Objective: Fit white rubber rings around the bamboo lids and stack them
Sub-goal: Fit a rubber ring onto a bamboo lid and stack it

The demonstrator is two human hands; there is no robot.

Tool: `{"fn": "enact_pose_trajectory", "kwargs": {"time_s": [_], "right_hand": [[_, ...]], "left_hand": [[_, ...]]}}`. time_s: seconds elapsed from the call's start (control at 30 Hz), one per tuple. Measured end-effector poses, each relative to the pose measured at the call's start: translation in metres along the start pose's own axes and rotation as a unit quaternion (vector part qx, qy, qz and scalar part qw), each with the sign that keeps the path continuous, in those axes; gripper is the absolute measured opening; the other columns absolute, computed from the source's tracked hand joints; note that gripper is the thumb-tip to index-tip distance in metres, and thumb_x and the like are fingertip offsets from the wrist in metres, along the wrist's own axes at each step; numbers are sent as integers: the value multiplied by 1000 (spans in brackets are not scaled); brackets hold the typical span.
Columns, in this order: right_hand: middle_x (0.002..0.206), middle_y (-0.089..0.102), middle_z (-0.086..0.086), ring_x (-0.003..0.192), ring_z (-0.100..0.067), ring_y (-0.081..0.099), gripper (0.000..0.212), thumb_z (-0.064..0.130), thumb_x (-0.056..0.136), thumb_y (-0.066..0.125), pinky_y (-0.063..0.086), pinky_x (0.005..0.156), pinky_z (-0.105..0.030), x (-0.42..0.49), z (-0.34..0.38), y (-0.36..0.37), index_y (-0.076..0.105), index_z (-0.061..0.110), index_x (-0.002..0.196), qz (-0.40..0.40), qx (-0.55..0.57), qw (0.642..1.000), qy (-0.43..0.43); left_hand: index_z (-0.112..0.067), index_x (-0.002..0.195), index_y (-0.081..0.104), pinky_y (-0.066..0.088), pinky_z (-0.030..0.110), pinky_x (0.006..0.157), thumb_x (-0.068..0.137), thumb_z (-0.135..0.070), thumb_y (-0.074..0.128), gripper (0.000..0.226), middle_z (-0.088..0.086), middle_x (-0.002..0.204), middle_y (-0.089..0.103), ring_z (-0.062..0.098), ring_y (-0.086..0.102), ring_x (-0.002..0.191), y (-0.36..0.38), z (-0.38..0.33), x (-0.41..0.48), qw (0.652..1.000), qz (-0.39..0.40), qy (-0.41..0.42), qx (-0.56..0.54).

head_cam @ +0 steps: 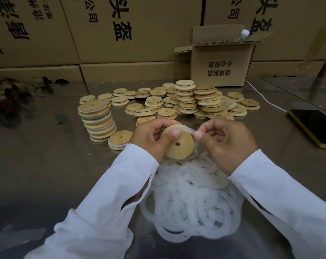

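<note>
Lid (179,144) up off the table (46,165), over the heap of loose rings (192,199), gripped at its rim in the curled left hand (151,139), thumb flat on the face. Ring (188,130) pinched between thumb and forefinger of the right hand (227,144), partly drawn over the far edge. Likely light and stiff, the lid; soft, stretchy, perhaps slippery, the ring. Best held by the rim, best pulled in short pinches.
</note>
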State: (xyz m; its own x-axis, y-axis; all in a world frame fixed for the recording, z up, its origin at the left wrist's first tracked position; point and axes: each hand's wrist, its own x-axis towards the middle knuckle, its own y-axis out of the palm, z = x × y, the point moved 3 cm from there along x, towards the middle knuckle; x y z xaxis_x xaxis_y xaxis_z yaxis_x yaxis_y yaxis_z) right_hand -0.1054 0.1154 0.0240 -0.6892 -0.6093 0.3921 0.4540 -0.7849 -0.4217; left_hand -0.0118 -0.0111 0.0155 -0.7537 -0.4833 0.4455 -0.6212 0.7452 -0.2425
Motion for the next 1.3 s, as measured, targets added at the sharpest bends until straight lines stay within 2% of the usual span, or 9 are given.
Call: {"fn": "enact_pose_trajectory", "kwargs": {"time_s": [0.17, 0.23, 0.37, 0.57, 0.73, 0.83, 1.0, 1.17, 1.3], "right_hand": [[60, 60, 5, 48, -4, 51, 20, 14, 82, 67, 53, 62, -33, -1, -2, 1, 60, 23, 65, 2, 16, 1000, 14], [59, 59, 6, 46, -2, 50, 20, 14, 82, 67, 52, 60, -29, 0, -2, 0, 61, 23, 65, 4, 30, 999, 19], [59, 59, 8, 45, -1, 50, 21, 16, 82, 67, 46, 53, -17, 1, -3, -2, 60, 24, 64, 5, 34, 999, 19], [64, 61, 2, 52, -9, 51, 18, 17, 82, 67, 46, 57, -24, 0, -3, 1, 61, 22, 66, 8, 17, 999, 35], [67, 62, 4, 64, -15, 58, 21, 17, 82, 67, 48, 63, -24, -2, -1, 1, 58, 27, 65, -2, -30, 999, 16], [67, 61, 5, 62, -13, 56, 22, 16, 82, 66, 47, 62, -22, -2, 0, 1, 58, 27, 65, 0, -50, 999, 8], [67, 61, 4, 61, -14, 55, 22, 16, 82, 67, 46, 60, -23, -3, 1, 3, 58, 27, 65, 1, -45, 999, 12], [65, 61, 4, 61, -15, 57, 21, 14, 81, 67, 43, 59, -21, -3, 0, 3, 59, 24, 65, -1, -28, 999, 17], [63, 61, 7, 57, -8, 56, 21, 14, 82, 67, 45, 57, -15, -2, 0, 2, 59, 24, 66, 3, -24, 1000, 18]], "left_hand": [[-20, 91, 64, 49, 15, 77, 84, -5, 61, 18, -3, 90, 66, 10, 63, 87, 3, 2, 0, 1000, 16, -7, -4], [-21, 90, 65, 49, 14, 76, 84, -5, 61, 18, -4, 89, 67, 8, 63, 85, 3, 2, -1, 1000, 15, -9, -7], [-25, 87, 65, 50, 14, 76, 83, -7, 63, 19, -7, 88, 68, 4, 64, 84, 4, 2, -2, 1000, 7, -17, -12], [-21, 88, 65, 51, 17, 78, 83, -7, 63, 16, -6, 87, 67, 9, 63, 87, 5, 3, -2, 1000, -3, -30, 0], [-18, 90, 66, 50, 16, 77, 83, -6, 63, 14, -3, 88, 67, 12, 63, 88, 5, 4, -2, 999, -1, -37, 7], [-18, 90, 66, 50, 15, 77, 83, -7, 63, 13, -4, 88, 66, 12, 63, 88, 5, 5, -2, 999, -3, -40, 12], [-28, 83, 64, 51, 21, 78, 83, -9, 65, 19, -6, 85, 66, 12, 63, 87, 4, 7, -2, 999, -7, -35, 32], [-30, 81, 64, 48, 10, 71, 82, -8, 64, 22, -11, 83, 66, -4, 61, 76, 4, 6, -1, 999, 5, -24, 22], [-28, 83, 64, 49, 11, 75, 83, -7, 63, 22, -10, 85, 66, 0, 62, 80, 4, 5, -1, 1000, 12, -19, 18]]}}
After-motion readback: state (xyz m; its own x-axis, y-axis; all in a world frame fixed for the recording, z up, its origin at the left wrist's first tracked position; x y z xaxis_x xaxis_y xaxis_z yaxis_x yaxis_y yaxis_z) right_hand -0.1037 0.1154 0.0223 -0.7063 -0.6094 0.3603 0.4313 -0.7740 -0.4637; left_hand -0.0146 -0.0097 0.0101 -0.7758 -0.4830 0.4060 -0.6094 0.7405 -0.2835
